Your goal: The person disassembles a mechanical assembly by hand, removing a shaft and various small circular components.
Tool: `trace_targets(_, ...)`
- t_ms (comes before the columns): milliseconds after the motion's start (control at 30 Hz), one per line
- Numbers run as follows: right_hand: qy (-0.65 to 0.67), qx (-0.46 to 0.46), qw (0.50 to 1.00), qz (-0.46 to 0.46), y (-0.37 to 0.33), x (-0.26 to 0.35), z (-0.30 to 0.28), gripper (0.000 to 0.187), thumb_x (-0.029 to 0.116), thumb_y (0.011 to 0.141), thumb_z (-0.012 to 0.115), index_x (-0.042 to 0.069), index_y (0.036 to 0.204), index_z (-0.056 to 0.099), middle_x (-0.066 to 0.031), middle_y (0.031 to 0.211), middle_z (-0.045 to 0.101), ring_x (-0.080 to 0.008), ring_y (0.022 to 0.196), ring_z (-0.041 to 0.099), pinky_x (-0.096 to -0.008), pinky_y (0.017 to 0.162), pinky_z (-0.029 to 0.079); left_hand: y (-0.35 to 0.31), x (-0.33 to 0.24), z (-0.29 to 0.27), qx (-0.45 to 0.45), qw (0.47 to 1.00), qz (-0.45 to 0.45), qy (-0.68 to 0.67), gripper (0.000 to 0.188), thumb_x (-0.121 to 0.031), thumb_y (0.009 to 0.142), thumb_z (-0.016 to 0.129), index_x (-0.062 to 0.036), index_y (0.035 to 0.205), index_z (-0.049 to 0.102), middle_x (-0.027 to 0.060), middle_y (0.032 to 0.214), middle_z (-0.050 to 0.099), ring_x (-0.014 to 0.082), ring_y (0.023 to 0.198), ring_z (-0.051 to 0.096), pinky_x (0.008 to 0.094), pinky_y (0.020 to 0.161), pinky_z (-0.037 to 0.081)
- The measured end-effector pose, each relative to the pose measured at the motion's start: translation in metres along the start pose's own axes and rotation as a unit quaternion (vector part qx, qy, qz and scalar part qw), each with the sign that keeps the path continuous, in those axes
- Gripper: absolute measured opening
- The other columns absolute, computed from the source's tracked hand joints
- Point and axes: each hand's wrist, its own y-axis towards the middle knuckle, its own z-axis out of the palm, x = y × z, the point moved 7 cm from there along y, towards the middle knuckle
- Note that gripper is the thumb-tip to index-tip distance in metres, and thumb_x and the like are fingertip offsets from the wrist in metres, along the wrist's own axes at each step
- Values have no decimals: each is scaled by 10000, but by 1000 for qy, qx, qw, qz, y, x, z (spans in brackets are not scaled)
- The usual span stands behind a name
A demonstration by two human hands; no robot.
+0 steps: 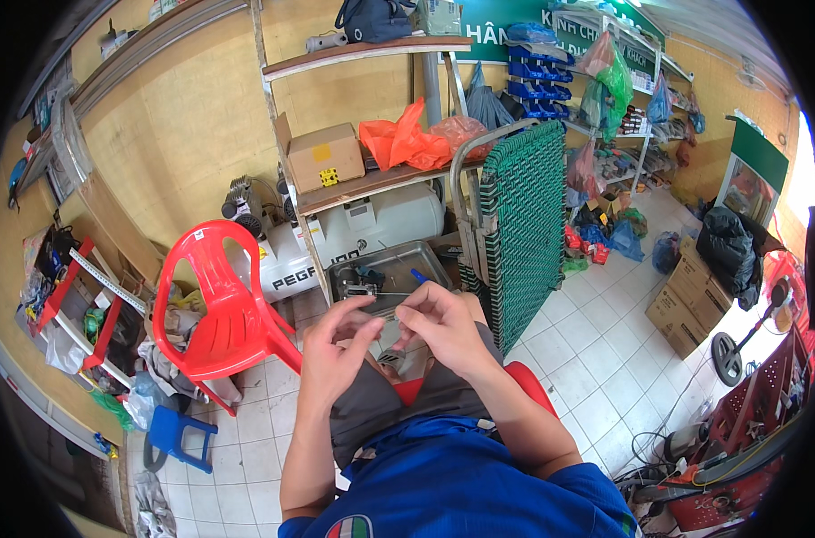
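Observation:
My left hand (pixel 340 341) is raised above my lap, its thumb and forefinger curved apart with nothing visible between them. Close beside it, my right hand (pixel 442 330) has thumb and fingertips pinched together; whatever they hold, if anything, is too small to make out. Just beyond both hands lies a grey metal tray (pixel 430 255). Inside it are a small metal part (pixel 361 290), some dark pieces and a blue object like a tool handle (pixel 417 276). A thin rod (pixel 391 293) shows between the metal part and my right hand.
A red plastic chair (pixel 219 314) stands at left, a small blue stool (pixel 182 438) below it. A white air compressor tank (pixel 372 224) sits under the shelf (pixel 381 184). The green folding bed (pixel 524 224) stands upright right of the tray. Cardboard boxes (pixel 690 300) are farther right.

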Motion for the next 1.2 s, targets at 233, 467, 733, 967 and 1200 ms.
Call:
trace_targets(233, -4, 4, 1000, -11, 1, 1, 0, 107, 53, 949, 612, -16, 939, 530, -71, 824, 611, -118, 716, 633, -325, 661, 605, -1, -26, 2, -26, 981, 190, 35, 398, 68, 762, 758, 12, 1139, 642, 123, 1097, 648, 186, 997, 667, 304, 802, 588)
trace_targets(467, -7, -3, 1000, 1, 1, -2, -1, 113, 55, 945, 618, -15, 940, 528, -78, 834, 617, -118, 709, 637, -317, 655, 603, 0, 1, 2, 3, 1000, 14, -18, 375, 37, 775, 766, 5, 1130, 650, 112, 1082, 652, 181, 961, 676, 292, 789, 579)
trace_targets(733, 0, -6, 1000, -3, 1, -2, -2, 118, 60, 947, 618, -11, 935, 526, -83, 848, 627, -128, 708, 652, -311, 647, 599, -2, -21, 4, -31, 987, 156, 34, 313, -2, 805, 755, 6, 1106, 671, 110, 1028, 669, 168, 925, 668, 285, 787, 572)
trace_targets(967, -2, -7, 1000, 5, 3, -3, -1, 118, 65, 950, 615, -11, 943, 526, -88, 860, 633, -134, 708, 655, -312, 652, 601, 4, 3, 8, -6, 997, 75, -6, 199, -17, 895, 662, 28, 1088, 678, 95, 1015, 679, 153, 883, 675, 264, 779, 546)
trace_targets(1200, -208, -163, 957, -123, 18, 28, -18, 229, 204, 960, 643, -2, 962, 544, -32, 788, 573, -73, 682, 540, -231, 580, 473, 44, 23, 6, -24, 996, 83, -8, 161, -56, 941, 619, 28, 1073, 659, 58, 902, 675, 121, 805, 657, 244, 736, 519)
